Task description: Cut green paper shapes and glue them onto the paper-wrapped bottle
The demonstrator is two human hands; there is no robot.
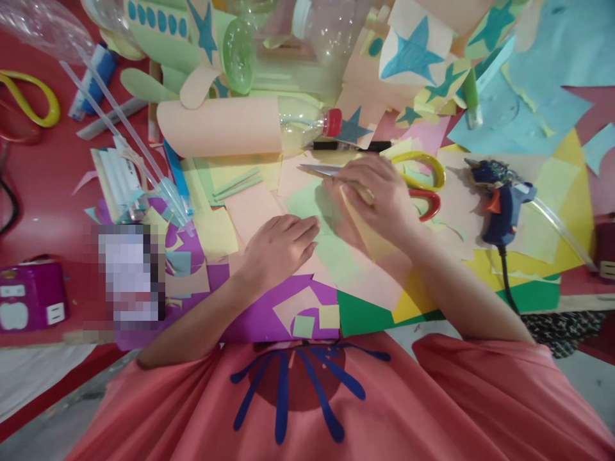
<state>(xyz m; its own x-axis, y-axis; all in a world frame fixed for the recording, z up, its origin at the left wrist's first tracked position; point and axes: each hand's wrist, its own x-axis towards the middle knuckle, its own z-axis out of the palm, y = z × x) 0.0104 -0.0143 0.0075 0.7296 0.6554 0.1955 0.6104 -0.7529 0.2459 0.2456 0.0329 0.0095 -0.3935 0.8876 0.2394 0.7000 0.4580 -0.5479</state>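
Note:
My left hand (281, 246) lies flat, fingers stretched out together, pressing on overlapping peach and light green paper sheets (331, 250). My right hand (379, 195) is curled just to its right, fingers pinched on a thin tan stick or strip (368, 237) that runs diagonally under the palm; I cannot make out what it is. Scissors with a yellow and a red handle (427, 192) lie under and behind that hand, their blades (317, 169) pointing left.
A blue glue gun (502, 198) with its cord lies at the right. Behind the hands are a red-capped bottle wrapped in peach paper (288, 121), a black marker (346, 146) and blue star cutouts (413, 54). Clear glue sticks (120, 128) and a purple box (29, 294) sit left.

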